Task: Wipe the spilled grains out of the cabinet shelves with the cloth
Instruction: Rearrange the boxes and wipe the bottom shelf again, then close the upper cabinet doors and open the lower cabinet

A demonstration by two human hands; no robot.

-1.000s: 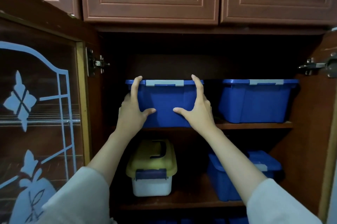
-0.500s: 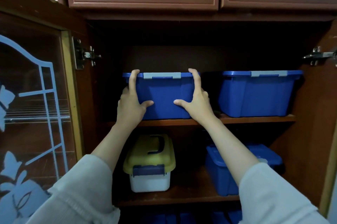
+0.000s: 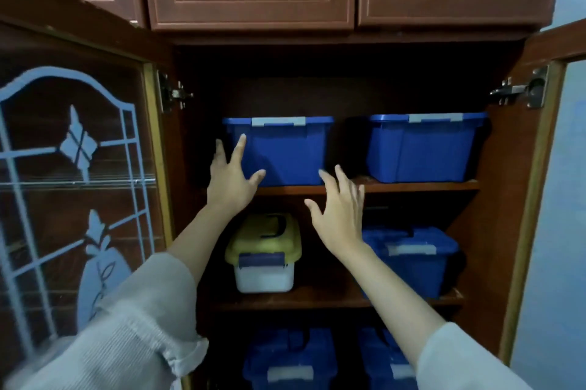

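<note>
The open cabinet has a top shelf [image 3: 412, 186] bearing two blue lidded boxes. The left blue box [image 3: 285, 151] stands at the shelf's left. My left hand [image 3: 230, 178] is spread open at that box's lower left corner, fingers straight. My right hand [image 3: 341, 212] hovers open in front of the shelf edge, just right of and below the box, apart from it. A few pale specks that may be grains lie on the shelf between the two boxes. No cloth is in view.
A second blue box [image 3: 421, 148] fills the top shelf's right. The middle shelf [image 3: 317, 299] holds a yellow-lidded white box [image 3: 263, 256] and a blue box [image 3: 412, 259]. More blue boxes [image 3: 290, 361] sit below. Glass door [image 3: 73, 186] open at left, another door at right.
Both hands have let go of the left blue box's sides and drawn back. The right hand has dropped below the shelf edge. The box sits further in on the shelf.
</note>
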